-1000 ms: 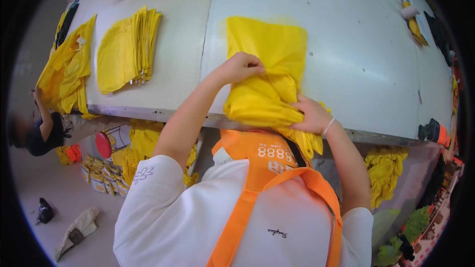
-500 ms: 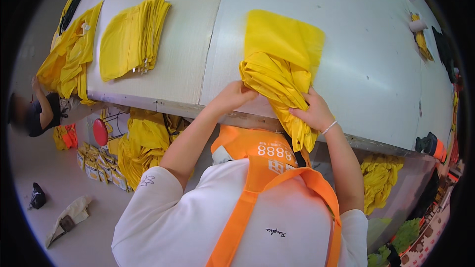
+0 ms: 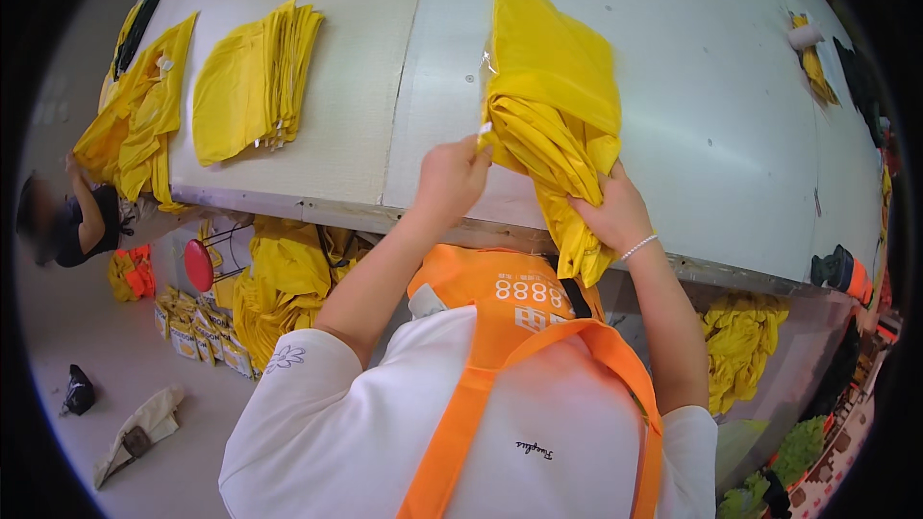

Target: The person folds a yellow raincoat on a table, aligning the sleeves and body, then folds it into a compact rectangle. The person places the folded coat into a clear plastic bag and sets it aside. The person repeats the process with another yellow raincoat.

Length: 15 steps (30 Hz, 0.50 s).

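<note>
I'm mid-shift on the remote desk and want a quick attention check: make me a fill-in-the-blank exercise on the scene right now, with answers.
1. The bundle handled by the left hand and the right hand is coloured ____.
2. The pale bracelet is worn on the ____ wrist.
3. On the table, the stack of folded pieces lies to the bundle's ____.
4. The apron over the white shirt is coloured ____.

Missing words: yellow; right; left; orange.
</note>
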### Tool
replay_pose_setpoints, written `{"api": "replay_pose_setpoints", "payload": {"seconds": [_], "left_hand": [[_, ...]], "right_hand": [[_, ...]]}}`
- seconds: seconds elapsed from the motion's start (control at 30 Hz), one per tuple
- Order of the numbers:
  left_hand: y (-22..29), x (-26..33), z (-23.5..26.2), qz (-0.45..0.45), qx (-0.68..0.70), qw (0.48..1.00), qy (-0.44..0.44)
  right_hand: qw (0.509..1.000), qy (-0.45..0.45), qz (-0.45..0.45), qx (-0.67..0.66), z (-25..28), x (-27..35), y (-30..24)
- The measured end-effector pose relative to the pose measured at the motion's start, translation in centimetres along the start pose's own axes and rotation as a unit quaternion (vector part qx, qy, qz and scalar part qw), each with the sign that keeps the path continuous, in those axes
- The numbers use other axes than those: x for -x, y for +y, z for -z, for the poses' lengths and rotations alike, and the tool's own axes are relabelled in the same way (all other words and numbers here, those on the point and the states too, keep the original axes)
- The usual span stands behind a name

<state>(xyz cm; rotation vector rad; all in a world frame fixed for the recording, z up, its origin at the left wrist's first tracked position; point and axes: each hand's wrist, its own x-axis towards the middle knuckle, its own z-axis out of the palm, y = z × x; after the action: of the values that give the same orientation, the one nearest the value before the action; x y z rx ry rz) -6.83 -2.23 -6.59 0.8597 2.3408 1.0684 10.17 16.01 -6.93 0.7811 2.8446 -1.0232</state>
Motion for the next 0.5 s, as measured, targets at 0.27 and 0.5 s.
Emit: {"api": "replay_pose_setpoints", "payload": {"seconds": [0.27, 0.5], "left_hand": [[-0.1, 4.9, -5.4, -0.166, -0.139, 0.948, -0.234], [8.2, -3.9, -3.3, -0.301, -0.198, 0.923, 0.138]], "right_hand": [[0.998, 0.043, -0.016, 0.032, -0.4, -2.3, -1.9], [0.976, 0.032, 0.062, 0.207, -3.2, -2.0, -3.4]]}}
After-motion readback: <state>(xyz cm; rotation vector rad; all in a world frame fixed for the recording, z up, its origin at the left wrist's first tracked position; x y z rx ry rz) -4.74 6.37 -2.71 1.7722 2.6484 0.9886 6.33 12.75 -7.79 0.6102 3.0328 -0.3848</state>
